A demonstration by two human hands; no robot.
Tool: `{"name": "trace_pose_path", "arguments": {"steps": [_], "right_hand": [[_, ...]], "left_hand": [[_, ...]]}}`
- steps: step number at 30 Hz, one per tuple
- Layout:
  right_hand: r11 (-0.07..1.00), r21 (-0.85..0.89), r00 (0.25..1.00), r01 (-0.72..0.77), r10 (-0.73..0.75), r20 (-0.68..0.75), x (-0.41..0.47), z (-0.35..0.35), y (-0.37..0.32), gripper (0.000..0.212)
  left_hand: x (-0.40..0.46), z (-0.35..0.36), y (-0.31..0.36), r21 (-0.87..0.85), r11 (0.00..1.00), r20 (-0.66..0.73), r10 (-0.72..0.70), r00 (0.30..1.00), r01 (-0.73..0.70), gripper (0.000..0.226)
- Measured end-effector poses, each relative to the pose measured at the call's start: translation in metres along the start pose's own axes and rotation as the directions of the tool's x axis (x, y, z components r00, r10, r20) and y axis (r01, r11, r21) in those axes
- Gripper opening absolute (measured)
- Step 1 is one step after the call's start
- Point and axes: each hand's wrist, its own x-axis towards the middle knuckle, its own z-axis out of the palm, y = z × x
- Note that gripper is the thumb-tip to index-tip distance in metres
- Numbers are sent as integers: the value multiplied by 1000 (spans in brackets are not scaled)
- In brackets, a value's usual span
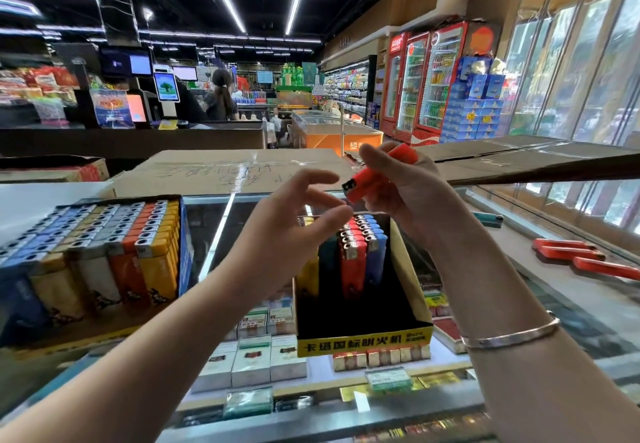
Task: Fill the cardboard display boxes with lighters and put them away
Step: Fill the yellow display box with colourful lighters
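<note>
Head view, right hand [398, 193] fingers gripping orange lighters [377, 176] slanted, metal heads down-left, left hand [291, 214] open

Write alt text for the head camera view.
A right hand holds red lighters above a half-filled yellow display box on a glass shop counter; the open left hand reaches toward them. A full box sits left.

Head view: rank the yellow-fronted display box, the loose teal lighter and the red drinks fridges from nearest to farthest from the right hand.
From the right hand:
1. yellow-fronted display box, just below it.
2. loose teal lighter, to its right on the counter.
3. red drinks fridges, far back right.
</note>
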Motion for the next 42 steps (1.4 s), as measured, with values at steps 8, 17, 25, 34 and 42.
{"name": "trace_pose_path", "arguments": {"steps": [8,17,25,34,42], "right_hand": [[997,73,984,-1,-12,176,-1,15,4,29],[968,-251,975,-30,-27,-221,4,-2,5,29],[804,-508,931,-308,146,-335,7,-23,18,17],[747,-530,916,-401,319,-243,13,-23,34,17],[738,-564,929,-371,294,-226,12,-22,34,19]], "left_hand": [[1,-4,4,9,984,-99,176,980,-176,32],[0,-16,9,100,978,-240,203,949,-183,5],[-4,-2,8,255,949,-46,206,978,-187,23],[-10,11,0,618,665,138,434,890,-420,34],[-10,19,1,695,566,165,475,864,-444,30]]}}
